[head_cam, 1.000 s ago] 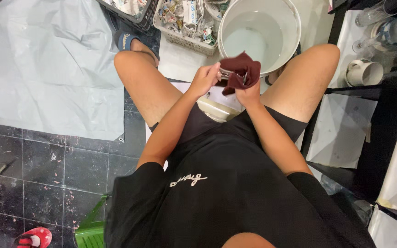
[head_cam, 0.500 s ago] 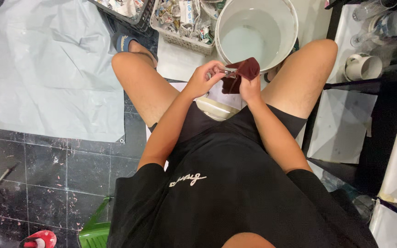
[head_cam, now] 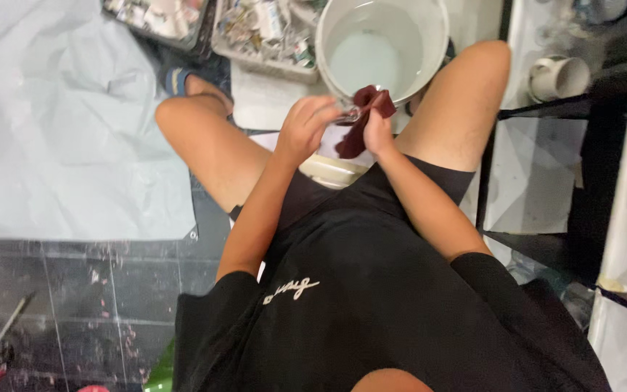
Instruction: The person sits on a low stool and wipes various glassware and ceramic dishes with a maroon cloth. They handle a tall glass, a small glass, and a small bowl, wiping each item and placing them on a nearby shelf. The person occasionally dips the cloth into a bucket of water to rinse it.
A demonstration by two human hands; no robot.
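I sit with my knees apart, both hands raised between them. My right hand [head_cam: 376,132] grips a dark red cloth [head_cam: 361,120] that hangs down from it. My left hand [head_cam: 305,125] pinches a small metal object [head_cam: 350,114] pressed against the cloth; what it is cannot be made out. Just beyond my hands stands a large white bucket [head_cam: 429,22] with pale cloudy water in it. A cream-coloured bowl or stool edge [head_cam: 332,168] shows below my hands, between my thighs.
Two baskets of small mixed items [head_cam: 255,29] stand at the top, left of the bucket. A pale plastic sheet [head_cam: 59,145] covers the floor on the left. A black shelf frame [head_cam: 604,94] with a white cup [head_cam: 556,76] stands on the right. Dark tiles [head_cam: 74,305] lie at lower left.
The cloth has been bunched narrower and now hangs lengthwise from my right hand. Both hands stay close together by the bucket's rim.
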